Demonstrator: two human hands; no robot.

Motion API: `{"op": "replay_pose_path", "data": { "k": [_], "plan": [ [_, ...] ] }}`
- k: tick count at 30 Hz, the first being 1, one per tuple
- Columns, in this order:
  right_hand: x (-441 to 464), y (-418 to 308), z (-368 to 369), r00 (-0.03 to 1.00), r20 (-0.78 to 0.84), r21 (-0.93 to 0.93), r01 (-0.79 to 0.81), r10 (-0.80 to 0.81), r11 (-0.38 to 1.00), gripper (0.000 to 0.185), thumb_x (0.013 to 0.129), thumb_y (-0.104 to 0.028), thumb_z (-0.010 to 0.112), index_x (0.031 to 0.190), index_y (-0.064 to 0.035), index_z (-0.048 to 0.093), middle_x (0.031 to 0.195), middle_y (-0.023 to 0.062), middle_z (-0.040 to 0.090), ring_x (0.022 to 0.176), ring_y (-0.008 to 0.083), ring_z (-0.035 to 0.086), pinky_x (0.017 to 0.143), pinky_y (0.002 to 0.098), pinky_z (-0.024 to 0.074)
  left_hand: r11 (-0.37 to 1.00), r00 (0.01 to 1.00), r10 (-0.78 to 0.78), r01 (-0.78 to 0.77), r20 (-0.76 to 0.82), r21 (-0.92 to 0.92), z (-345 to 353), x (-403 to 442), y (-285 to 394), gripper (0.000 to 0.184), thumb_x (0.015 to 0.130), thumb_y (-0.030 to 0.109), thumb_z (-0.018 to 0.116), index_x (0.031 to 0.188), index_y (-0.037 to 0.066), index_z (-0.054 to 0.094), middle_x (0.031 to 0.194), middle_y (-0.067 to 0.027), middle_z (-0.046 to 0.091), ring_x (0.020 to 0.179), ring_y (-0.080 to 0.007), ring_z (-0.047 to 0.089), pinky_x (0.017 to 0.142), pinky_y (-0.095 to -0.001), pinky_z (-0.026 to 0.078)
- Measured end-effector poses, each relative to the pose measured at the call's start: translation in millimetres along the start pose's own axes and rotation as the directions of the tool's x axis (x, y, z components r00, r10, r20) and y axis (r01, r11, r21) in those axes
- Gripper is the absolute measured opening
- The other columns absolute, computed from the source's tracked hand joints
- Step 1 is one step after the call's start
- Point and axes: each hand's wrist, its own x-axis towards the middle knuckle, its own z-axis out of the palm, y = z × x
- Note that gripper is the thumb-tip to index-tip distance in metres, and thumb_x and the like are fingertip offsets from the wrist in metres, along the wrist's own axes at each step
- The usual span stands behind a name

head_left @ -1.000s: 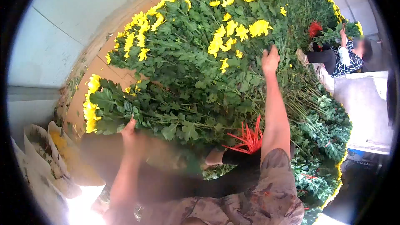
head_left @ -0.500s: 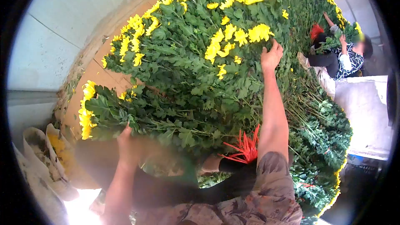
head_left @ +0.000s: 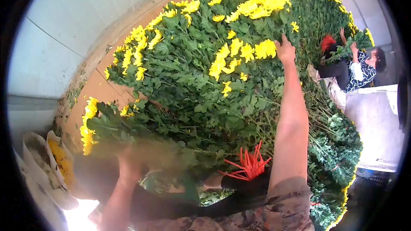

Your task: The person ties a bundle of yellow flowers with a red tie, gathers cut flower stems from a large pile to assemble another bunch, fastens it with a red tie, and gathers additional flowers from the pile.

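Right hand point(head_left: 286, 51) out ahead, fingers extended, nothing visibly held; nearest yellow blooms point(head_left: 265, 49), just to its left | left hand point(head_left: 129, 163) blurred at leafy bunch point(head_left: 108, 124), stems running rightward; grip, can't tell

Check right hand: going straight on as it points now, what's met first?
Likely the green leaves just ahead of the right hand, on the near side of a cluster of yellow flowers; depth is unclear, so it may already touch them.
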Motion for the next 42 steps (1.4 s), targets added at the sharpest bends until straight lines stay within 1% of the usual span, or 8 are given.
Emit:
{"op": "replay_pose_path", "data": {
  "k": [5,9,16,21,30,36,38,42],
  "plan": [
    [-5,19,16,0.947,-0.281,-0.100,0.134,-0.158,0.986,0.055,0.086,-0.043,0.060,0.131,-0.0119,0.051,0.133,0.0180,0.047,0.114,0.0359,0.050,0.102,0.0447,0.0360,0.756,0.991,-0.113,0.131,0.070,-0.641,17,-4,20,0.044,0.081,0.025,0.062,0.119,0.003,0.054,0.116,-0.0083,0.057,0.107,-0.0255,0.054,0.095,-0.0416,0.042],
    [-24,24,15,0.926,-0.230,0.083,0.326,-0.300,0.942,0.048,0.086,-0.042,0.061,0.116,-0.0043,0.058,0.116,0.0226,0.057,0.109,0.0371,0.051,0.097,0.0434,0.0402,0.840,0.993,-0.112,0.077,-0.033,-0.537,16,-4,11,0.035,0.092,0.034,0.054,0.107,0.002,0.057,0.094,-0.0143,0.063,0.078,-0.0270,0.061,0.072,-0.0400,0.051],
    [-169,-62,-76,0.713,-0.432,0.031,0.623,-0.552,0.782,0.033,0.093,-0.032,0.051,0.096,0.0000,0.057,0.086,0.0232,0.057,0.083,0.0393,0.055,0.072,0.0480,0.0455,0.736,0.955,-0.297,0.220,-0.013,-0.641,34,-15,55,0.062,0.083,0.034,0.067,0.130,-0.002,0.047,0.134,-0.0172,0.047,0.126,-0.0289,0.038,0.108,-0.0500,0.022],
    [-340,-177,-75,0.541,0.028,0.355,0.781,-0.841,0.514,0.026,0.090,-0.025,0.054,0.099,0.0003,0.052,0.092,0.0206,0.056,0.084,0.0376,0.055,0.073,0.0442,0.0449,0.709,0.987,-0.120,0.161,0.108,-0.687,31,1,25,0.055,0.086,0.032,0.066,0.125,-0.004,0.053,0.131,-0.0137,0.051,0.125,-0.0240,0.040,0.108,-0.0431,0.019],
    [-422,-230,-36,0.718,0.030,0.857,0.340,-0.695,0.388,0.019,0.095,-0.018,0.047,0.103,0.0001,0.048,0.097,0.0177,0.052,0.089,0.0338,0.053,0.078,0.0407,0.0423,0.518,0.992,0.071,0.052,0.104,-0.854,15,-13,24,0.036,0.088,0.016,0.064,0.118,-0.001,0.055,0.115,-0.0079,0.059,0.101,-0.0185,0.056,0.089,-0.0342,0.045],
    [-436,-232,-60,0.665,0.026,0.909,0.296,-0.747,0.294,0.043,0.089,-0.031,0.057,0.116,-0.0015,0.042,0.114,0.0223,0.047,0.111,0.0386,0.042,0.095,0.0447,0.0345,0.627,0.981,0.148,0.005,0.126,-0.779,12,-23,38,0.033,0.089,0.014,0.061,0.118,-0.002,0.056,0.113,-0.0077,0.060,0.101,-0.0177,0.056,0.090,-0.0330,0.044],
    [-438,-229,-65,0.394,-0.311,0.334,0.897,-0.865,0.289,0.056,0.083,-0.031,0.061,0.122,-0.0006,0.036,0.125,0.0231,0.042,0.113,0.0319,0.046,0.098,0.0431,0.0348,0.651,0.983,0.146,-0.011,0.111,-0.759,8,-25,37,0.032,0.089,0.014,0.060,0.117,-0.002,0.057,0.112,-0.0077,0.060,0.101,-0.0176,0.056,0.089,-0.0333,0.045],
    [-451,-203,-60,0.553,-0.031,0.761,0.553,-0.832,0.340,0.102,0.058,-0.026,0.084,0.136,0.0012,0.025,0.139,0.0256,0.029,0.129,0.0380,0.035,0.106,0.0440,0.0313,0.578,0.968,0.206,-0.001,0.145,-0.816,5,-21,31,0.031,0.088,0.013,0.060,0.115,-0.003,0.057,0.108,-0.0079,0.062,0.095,-0.0179,0.059,0.085,-0.0339,0.048]
  ]
}}
